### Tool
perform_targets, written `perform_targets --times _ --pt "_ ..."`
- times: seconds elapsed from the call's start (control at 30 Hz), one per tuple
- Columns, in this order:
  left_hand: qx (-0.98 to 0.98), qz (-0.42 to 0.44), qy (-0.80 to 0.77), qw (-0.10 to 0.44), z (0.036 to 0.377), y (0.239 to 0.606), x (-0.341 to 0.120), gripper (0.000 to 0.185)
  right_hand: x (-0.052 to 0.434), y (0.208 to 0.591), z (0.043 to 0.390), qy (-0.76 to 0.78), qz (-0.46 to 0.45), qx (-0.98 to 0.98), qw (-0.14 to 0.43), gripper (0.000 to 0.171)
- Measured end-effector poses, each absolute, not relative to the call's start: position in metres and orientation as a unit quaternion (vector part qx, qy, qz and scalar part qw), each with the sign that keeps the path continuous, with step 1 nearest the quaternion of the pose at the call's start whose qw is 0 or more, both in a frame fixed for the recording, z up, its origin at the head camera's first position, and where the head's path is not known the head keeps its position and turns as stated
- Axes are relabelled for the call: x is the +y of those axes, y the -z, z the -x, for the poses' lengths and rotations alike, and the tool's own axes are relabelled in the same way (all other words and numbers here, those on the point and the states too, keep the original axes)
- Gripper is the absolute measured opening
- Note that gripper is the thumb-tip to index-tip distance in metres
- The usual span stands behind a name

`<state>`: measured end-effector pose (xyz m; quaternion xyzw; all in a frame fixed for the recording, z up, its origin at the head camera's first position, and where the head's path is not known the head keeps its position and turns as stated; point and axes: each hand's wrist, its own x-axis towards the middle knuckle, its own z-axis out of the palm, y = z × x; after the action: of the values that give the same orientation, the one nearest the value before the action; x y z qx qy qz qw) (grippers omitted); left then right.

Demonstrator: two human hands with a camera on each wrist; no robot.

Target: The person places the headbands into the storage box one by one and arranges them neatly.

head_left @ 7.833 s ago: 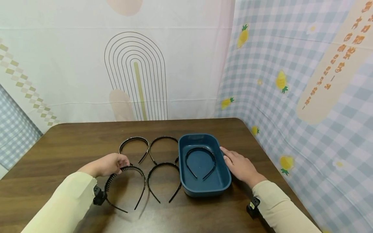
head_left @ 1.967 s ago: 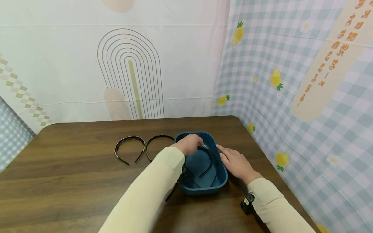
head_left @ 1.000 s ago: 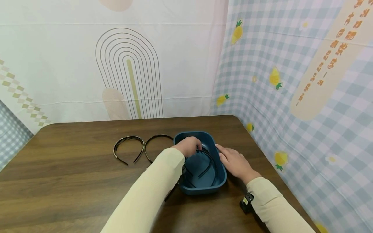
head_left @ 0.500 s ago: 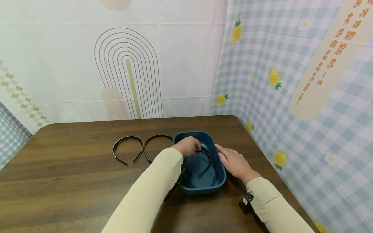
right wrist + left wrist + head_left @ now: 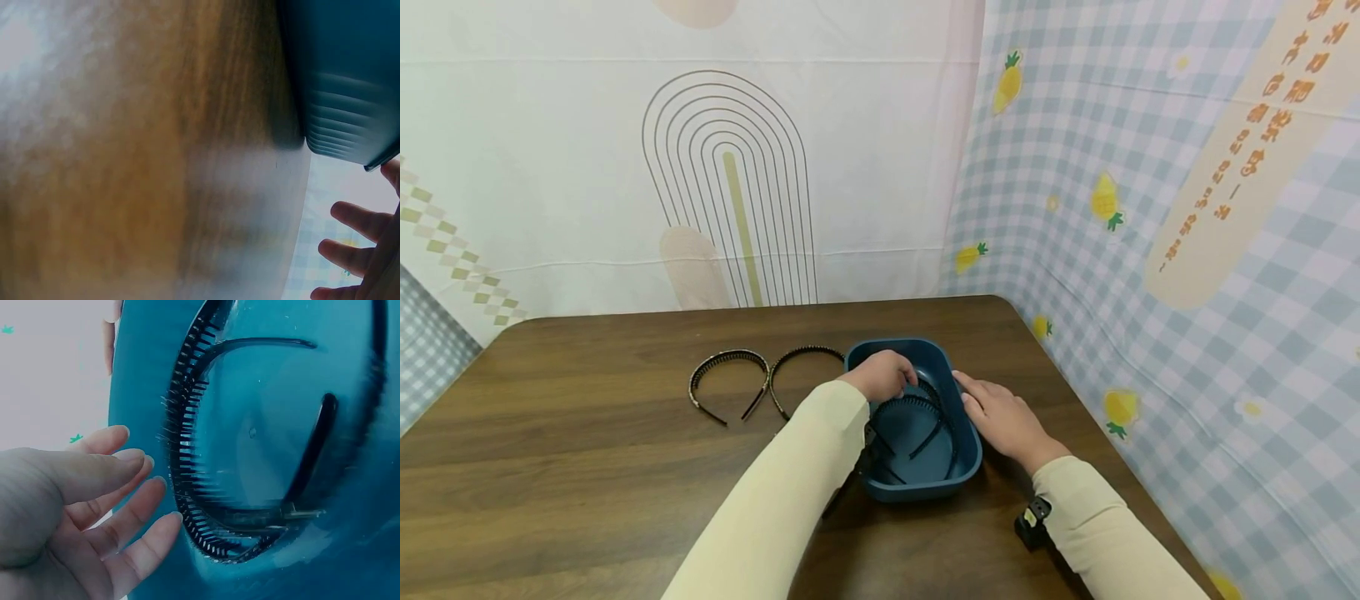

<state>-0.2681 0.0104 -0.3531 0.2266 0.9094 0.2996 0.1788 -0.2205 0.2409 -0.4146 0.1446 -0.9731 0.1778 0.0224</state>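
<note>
My left hand point(image 5: 883, 377) is over the left side of a blue plastic basin point(image 5: 925, 493). In the left wrist view its fingers are spread and loosely bent, with nothing between them. Close by the fingertips, a black toothed headband point(image 5: 178, 425) leans inside the basin, and another dark headband point(image 5: 376, 375) lies along the far side. My right hand point(image 5: 1006, 421) rests with extended fingers against the basin's right wall. In the right wrist view, the fingers point(image 5: 359, 220) reach along beside the basin's outer side point(image 5: 344, 112).
Two headbands lie on the table left of the basin: one gold-edged headband point(image 5: 730, 354) and a second headband point(image 5: 805, 348) partly covered by the sleeve. A dark headband end point(image 5: 831, 503) shows beneath the left forearm. Patterned cloths point(image 5: 880, 167) hang behind and right of the table point(image 5: 550, 467).
My left hand has carried the front-left headband from the table into the basin and let go of it; the headband has sunk lower. The right hand stays at the basin's side.
</note>
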Motion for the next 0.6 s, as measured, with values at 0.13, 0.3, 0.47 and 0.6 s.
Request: perform_targets --times 0.13,0.3,0.47,0.6 --pt "0.907 -0.233 -0.307 0.17 0.268 0.352 0.008 0.028 0.241 0.414 0.22 -0.178 -0.145 -0.973 0.022 0.049" --pt "0.89 -0.228 -0.356 0.171 0.268 0.353 0.003 0.027 0.241 0.415 0.22 -0.178 -0.143 -0.973 0.021 0.049" --pt "0.871 -0.212 -0.405 0.179 0.268 0.353 -0.001 0.027 0.24 0.415 0.22 -0.177 -0.141 -0.974 0.021 0.049" --pt "0.852 -0.201 -0.446 0.184 0.268 0.353 -0.004 0.028 0.24 0.414 0.219 -0.177 -0.139 -0.974 0.022 0.049"
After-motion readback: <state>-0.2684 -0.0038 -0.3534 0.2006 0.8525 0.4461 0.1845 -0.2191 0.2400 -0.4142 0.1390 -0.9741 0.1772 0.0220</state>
